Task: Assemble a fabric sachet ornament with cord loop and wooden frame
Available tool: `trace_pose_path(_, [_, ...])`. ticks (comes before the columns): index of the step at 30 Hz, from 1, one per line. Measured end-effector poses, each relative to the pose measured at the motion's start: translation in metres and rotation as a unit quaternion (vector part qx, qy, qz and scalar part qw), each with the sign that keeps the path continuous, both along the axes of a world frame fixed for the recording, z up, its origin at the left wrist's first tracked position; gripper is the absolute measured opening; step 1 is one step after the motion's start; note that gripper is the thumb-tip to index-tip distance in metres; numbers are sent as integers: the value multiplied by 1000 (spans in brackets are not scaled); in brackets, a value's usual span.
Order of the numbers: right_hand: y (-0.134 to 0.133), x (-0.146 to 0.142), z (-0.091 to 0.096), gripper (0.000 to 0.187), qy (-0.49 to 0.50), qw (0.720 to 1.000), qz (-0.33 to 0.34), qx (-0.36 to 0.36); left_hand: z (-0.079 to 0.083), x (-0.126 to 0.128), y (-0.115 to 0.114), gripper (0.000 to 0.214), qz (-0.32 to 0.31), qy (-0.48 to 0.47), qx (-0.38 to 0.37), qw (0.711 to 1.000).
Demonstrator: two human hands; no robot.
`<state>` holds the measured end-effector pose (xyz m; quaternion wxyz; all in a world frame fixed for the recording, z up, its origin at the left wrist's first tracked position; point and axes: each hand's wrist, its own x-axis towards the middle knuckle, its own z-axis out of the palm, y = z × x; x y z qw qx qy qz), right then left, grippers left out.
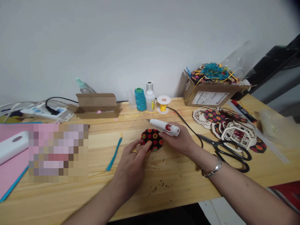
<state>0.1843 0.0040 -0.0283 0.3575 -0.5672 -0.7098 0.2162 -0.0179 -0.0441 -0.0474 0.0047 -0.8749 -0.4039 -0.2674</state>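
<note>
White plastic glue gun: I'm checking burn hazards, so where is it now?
In the head view, the white plastic glue gun is just right of centre, held in the right hand, with the black, floral-patterned, rounded fabric piece at its lower left.

Back of the bench (89,200), against the grey wall (145,40), left to right: power strip (47,112) with a black plug in; open cardboard box (97,100), spray bottle (82,84) behind it; teal thread cone (140,100), white bottle (150,101), spool of yellow thread (163,107). I note a labelled carton (211,97), overfull. Nearer, right: black-handled scissors (217,144). Far left: pink sheet (14,176).
</note>
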Motion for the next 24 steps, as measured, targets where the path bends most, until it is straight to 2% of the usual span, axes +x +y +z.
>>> trace_pose_path(4, [0, 0, -1, 17, 13, 1000, -1, 2, 0, -2, 2, 47, -37, -4, 10, 999])
trace_pose_path(10, [2, 2, -3, 19, 23, 1000, -10, 3, 5, 1, 0, 36, -45, 63, 41, 996])
trace_pose_path(13, [3, 2, -3, 19, 34, 999, 0, 12, 5, 5, -4, 35, -47, 67, 38, 996])
trace_pose_path(17, [3, 2, -3, 18, 26, 1000, 2, 12, 11, 7, -5, 38, -23, 66, -17, 997])
trace_pose_path(22, [1, 2, -2, 18, 35, 999, 15, -10, 28, 0, 11, 37, -36, 118, -104, 987])
trace_pose_path(24, [0, 1, -1, 15, 42, 998, 34, -23, 30, -5, 19, 34, -42, 148, -89, 984])
